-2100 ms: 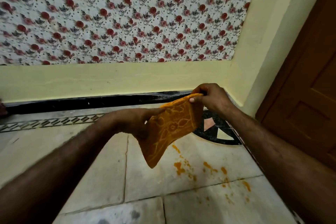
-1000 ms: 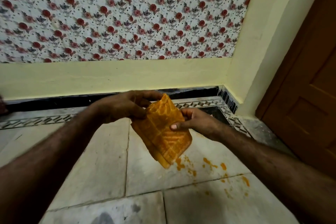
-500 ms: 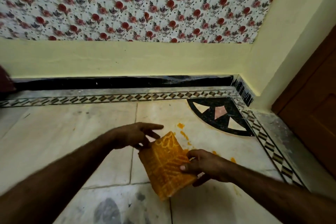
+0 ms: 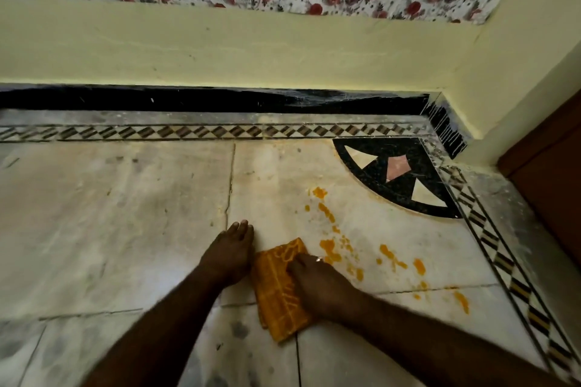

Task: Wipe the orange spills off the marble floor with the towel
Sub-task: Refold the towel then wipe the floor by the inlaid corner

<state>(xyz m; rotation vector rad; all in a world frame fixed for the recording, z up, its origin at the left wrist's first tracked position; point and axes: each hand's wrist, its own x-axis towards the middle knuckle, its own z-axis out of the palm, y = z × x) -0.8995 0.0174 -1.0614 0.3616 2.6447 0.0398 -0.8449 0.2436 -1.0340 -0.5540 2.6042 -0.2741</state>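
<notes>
Pressing down now, the right hand (image 4: 317,287) lies flat on the folded orange patterned towel (image 4: 279,292), fingers spread over the cloth rather than curled around it, where half a second ago both hands held that towel in the air above the pale marble floor (image 4: 125,229). The towel has come down onto the floor at the joint between slabs, just left of the orange spills (image 4: 330,248), its far corner almost touching the nearest blotch. The left hand (image 4: 231,256) has let go; it rests open, palm down on the bare marble, touching the towel's left edge and holding nothing, likely as a brace. The folding step looks finished and the wiping has not yet begun, since the splashes run unsmeared in a trail from beside the black inlaid corner fan (image 4: 399,179) toward the chequered border strip (image 4: 503,264) on the right. A sweep rightward and away from the body would probably catch most of them.
</notes>
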